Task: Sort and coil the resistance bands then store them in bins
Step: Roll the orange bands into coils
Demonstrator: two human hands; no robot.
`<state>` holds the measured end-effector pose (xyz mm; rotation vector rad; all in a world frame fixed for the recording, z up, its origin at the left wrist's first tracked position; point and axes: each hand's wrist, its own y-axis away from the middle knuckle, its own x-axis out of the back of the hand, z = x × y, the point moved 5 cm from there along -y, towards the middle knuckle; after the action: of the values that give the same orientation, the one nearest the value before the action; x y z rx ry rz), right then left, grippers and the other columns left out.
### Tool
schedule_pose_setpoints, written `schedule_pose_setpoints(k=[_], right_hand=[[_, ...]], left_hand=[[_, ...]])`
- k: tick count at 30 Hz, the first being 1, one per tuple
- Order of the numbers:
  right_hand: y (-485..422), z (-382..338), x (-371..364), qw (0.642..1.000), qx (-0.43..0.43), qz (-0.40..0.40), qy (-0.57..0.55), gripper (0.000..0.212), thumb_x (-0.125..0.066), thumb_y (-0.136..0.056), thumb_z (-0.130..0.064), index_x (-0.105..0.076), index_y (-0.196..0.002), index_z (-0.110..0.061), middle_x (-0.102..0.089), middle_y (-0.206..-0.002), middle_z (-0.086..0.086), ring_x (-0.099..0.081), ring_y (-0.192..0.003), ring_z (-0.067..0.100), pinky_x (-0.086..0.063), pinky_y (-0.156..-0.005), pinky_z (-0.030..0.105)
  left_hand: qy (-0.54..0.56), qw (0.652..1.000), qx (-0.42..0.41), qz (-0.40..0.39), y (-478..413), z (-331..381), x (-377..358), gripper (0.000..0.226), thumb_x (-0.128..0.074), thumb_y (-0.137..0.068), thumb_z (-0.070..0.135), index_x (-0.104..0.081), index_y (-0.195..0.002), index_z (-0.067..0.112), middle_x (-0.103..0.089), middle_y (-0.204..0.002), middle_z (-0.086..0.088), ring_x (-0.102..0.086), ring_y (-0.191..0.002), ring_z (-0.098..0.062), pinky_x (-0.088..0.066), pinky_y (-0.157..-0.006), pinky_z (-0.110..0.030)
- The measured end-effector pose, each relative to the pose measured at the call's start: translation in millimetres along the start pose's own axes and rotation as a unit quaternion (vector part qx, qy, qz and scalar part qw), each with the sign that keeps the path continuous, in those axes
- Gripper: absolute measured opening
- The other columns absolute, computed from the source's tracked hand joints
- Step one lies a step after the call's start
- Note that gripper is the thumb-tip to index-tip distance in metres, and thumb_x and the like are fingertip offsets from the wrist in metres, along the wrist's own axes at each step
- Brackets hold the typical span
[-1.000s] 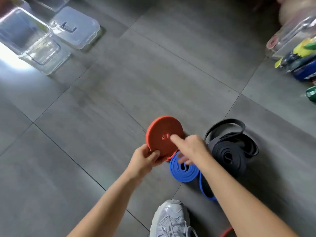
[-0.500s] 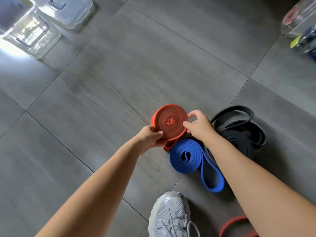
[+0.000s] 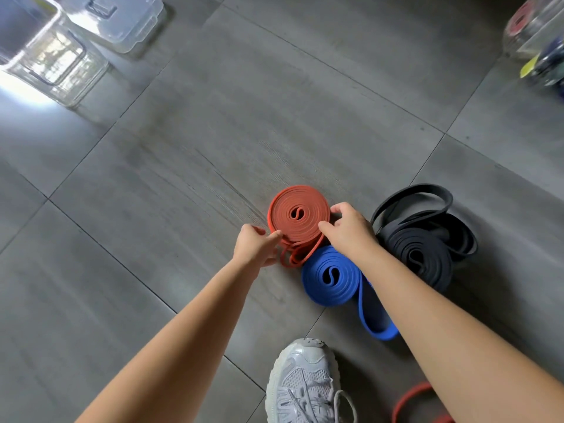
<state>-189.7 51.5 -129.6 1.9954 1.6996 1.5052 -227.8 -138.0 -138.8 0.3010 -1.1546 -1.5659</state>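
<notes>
Head | left hand [image 3: 254, 248] pinches red coil [image 3: 297, 213] at near-left edge | right hand [image 3: 348, 230] grips its right rim

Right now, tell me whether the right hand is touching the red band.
Touching. The head view shows the right hand with thumb and fingers curled against the right edge of the coiled red band, no gap.

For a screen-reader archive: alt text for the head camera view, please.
The left hand and right hand hold a coiled orange rubber resistance band flat on grey floor tiles, beside a coiled blue rubber band and a loosely coiled black rubber band.
</notes>
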Motion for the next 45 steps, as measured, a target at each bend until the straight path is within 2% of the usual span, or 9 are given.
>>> schedule_pose_setpoints(k=[4, 8, 14, 18, 21, 26, 29, 35, 45], right_hand=[[40, 7, 1, 0.997, 0.044, -0.007, -0.063, 0.052, -0.061, -0.088, -0.026, -0.044, -0.137, -0.018, -0.059, -0.120, 0.006, -0.059, -0.107, 0.021, -0.047, -0.094, 0.037], [107, 45, 7, 0.984, 0.150, 0.031, -0.091, 0.027, -0.063, -0.086, -0.008, -0.065, -0.112, -0.013, -0.066, -0.088, -0.002, -0.064, -0.078, 0.015, -0.051, -0.073, 0.026], [174, 180, 18, 0.997, 0.044, 0.051, 0.028, 0.012, -0.072, -0.080, -0.014, -0.071, -0.092, -0.017, -0.058, -0.081, -0.014, -0.058, -0.068, 0.006, -0.048, -0.070, 0.028], [191, 244, 19, 0.976, -0.013, 0.026, 0.214, 0.039, -0.067, -0.084, -0.031, -0.056, -0.121, -0.028, -0.054, -0.121, -0.007, -0.051, -0.115, 0.018, -0.036, -0.093, 0.030], [192, 259, 17, 0.947, -0.044, -0.023, 0.316, 0.026, -0.047, -0.094, -0.032, -0.052, -0.120, -0.033, -0.053, -0.121, -0.009, -0.044, -0.120, 0.015, -0.030, -0.097, 0.031], [202, 217, 44, 0.991, 0.022, 0.056, 0.121, 0.015, -0.051, -0.093, -0.026, -0.061, -0.104, -0.025, -0.059, -0.106, -0.003, -0.053, -0.105, 0.022, -0.036, -0.083, 0.030], [228, 190, 81, 0.993, 0.037, 0.103, -0.039, 0.010, -0.054, -0.092, -0.021, -0.056, -0.101, -0.026, -0.065, -0.090, -0.009, -0.061, -0.088, 0.023, -0.045, -0.073, 0.033], [282, 149, 180, 0.962, 0.099, 0.211, -0.141, 0.016, -0.069, -0.084, -0.016, -0.066, -0.098, -0.021, -0.061, -0.076, -0.016, -0.054, -0.065, -0.004, -0.040, -0.067, 0.021], [404, 29, 282, 0.937, 0.252, 0.090, -0.223, 0.015, -0.075, -0.078, -0.008, -0.063, -0.072, -0.015, -0.068, -0.071, 0.003, -0.057, -0.068, 0.012, -0.047, -0.071, 0.029]], left_hand=[[-0.063, 0.996, -0.046, 0.047, 10, -6, 1, 0.038, -0.063, -0.086, 0.030, -0.052, -0.109, 0.001, -0.060, -0.090, -0.014, -0.065, -0.083, -0.029, -0.055, -0.080, -0.043], [-0.101, 0.977, -0.162, 0.097, 57, -19, -15, 0.021, -0.059, -0.087, 0.027, -0.043, -0.076, 0.021, -0.053, -0.068, 0.008, -0.051, -0.064, -0.011, -0.038, -0.060, -0.026], [-0.136, 0.962, -0.222, -0.085, 128, -62, -97, 0.011, -0.060, -0.087, 0.021, -0.049, -0.085, 0.023, -0.056, -0.074, 0.011, -0.052, -0.067, -0.004, -0.043, -0.068, -0.026], [-0.206, 0.937, -0.217, -0.178, 152, -75, -150, 0.010, -0.057, -0.088, 0.021, -0.052, -0.097, 0.019, -0.057, -0.084, 0.009, -0.057, -0.074, -0.010, -0.042, -0.071, -0.025], [-0.267, 0.916, -0.196, -0.226, 167, -81, -176, 0.022, -0.056, -0.089, 0.022, -0.055, -0.107, 0.010, -0.062, -0.097, -0.003, -0.062, -0.090, -0.025, -0.046, -0.074, -0.030], [-0.372, 0.859, -0.238, -0.261, 194, -69, -190, 0.042, -0.064, -0.083, 0.030, -0.053, -0.121, 0.018, -0.059, -0.113, 0.005, -0.056, -0.106, -0.014, -0.041, -0.086, -0.024], [-0.406, 0.819, -0.267, -0.305, 224, -46, -191, 0.025, -0.065, -0.081, 0.030, -0.063, -0.105, 0.021, -0.061, -0.094, 0.005, -0.057, -0.084, -0.014, -0.044, -0.074, -0.023], [-0.293, 0.847, -0.323, -0.303, 304, 62, -155, 0.018, -0.057, -0.088, 0.010, -0.061, -0.070, 0.008, -0.061, -0.060, -0.008, -0.053, -0.049, -0.012, -0.047, -0.049, -0.021], [-0.183, 0.764, -0.476, -0.395, 518, 193, -59, 0.008, -0.061, -0.087, 0.001, -0.063, -0.083, 0.009, -0.069, -0.072, -0.006, -0.065, -0.060, -0.008, -0.056, -0.067, -0.021]])
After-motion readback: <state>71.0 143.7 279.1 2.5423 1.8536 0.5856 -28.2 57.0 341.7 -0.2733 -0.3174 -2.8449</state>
